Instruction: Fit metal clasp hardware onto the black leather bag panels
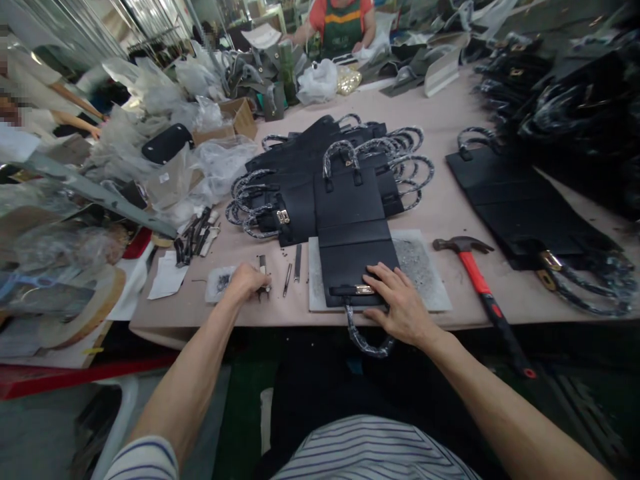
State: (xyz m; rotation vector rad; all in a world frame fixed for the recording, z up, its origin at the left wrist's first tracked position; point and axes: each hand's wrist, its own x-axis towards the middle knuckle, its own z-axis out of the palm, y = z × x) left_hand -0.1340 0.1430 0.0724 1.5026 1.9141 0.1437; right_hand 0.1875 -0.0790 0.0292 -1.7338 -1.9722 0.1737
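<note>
My right hand (400, 303) rests with fingers spread on a black bag panel (355, 233), beside its gold clasp (365, 289). The panel lies over a pale slab (423, 267), and its plastic-wrapped handle (367, 343) hangs past the table edge. My left hand (245, 283) is closed, fingers pressed together, at a small metal tool (263, 263); what is in the fingers is partly hidden. Close by it is a small tray (215, 283) with dark bits. To its right lie a thin punch (287, 280) and a flat metal strip (298, 262).
A claw hammer (475, 273) with a red and black handle lies right of the slab. Several black bag panels (295, 193) are piled behind; another panel (520, 200) lies at right. Hand tools (195, 237) are bunched at left. A person (343, 27) is across the table.
</note>
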